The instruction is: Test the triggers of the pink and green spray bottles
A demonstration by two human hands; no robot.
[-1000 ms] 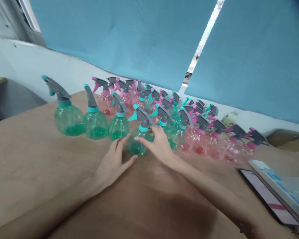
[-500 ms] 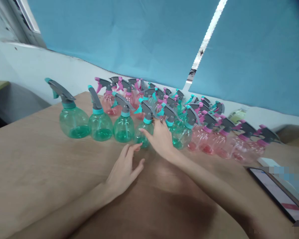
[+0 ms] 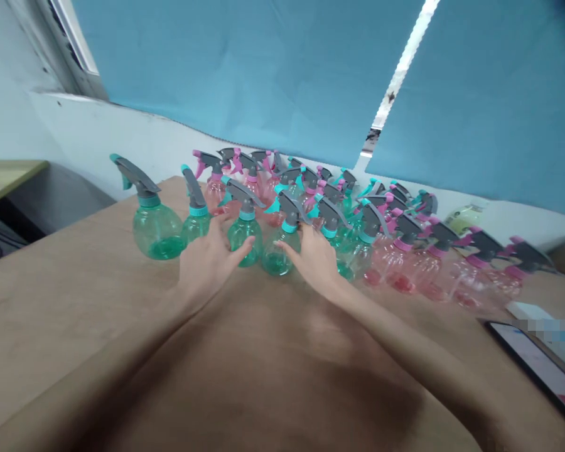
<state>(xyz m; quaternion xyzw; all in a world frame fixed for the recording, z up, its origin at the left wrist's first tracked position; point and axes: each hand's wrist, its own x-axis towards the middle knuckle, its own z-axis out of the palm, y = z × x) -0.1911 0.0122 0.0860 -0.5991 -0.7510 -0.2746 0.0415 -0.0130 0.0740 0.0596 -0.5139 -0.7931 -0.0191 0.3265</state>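
Note:
My right hand (image 3: pixel 317 258) is at the right side of a green spray bottle (image 3: pixel 276 262) with a turquoise collar and grey trigger head. Its thumb lies across the front of the bottle, and the fingers go behind it, partly hidden. My left hand (image 3: pixel 206 258) reaches between two other green bottles, fingers stretched forward and thumb spread. The thumb tip is in front of the third green bottle (image 3: pixel 247 242), while the hand partly covers the second bottle (image 3: pixel 196 220). At the row's left end stands a larger-looking green bottle (image 3: pixel 156 229). All these bottles stand upright with some green liquid inside.
Pink spray bottles (image 3: pixel 402 276) continue the front row to the right, with more pink and green ones behind. A phone (image 3: pixel 537 364) lies at the right on the wooden table (image 3: pixel 98 301). Blue sheeting (image 3: pixel 263 75) covers the wall behind.
My left hand has moved forward and left, from in front of the fourth bottle to between the second and third. My right hand stays at its bottle. The view has shifted slightly.

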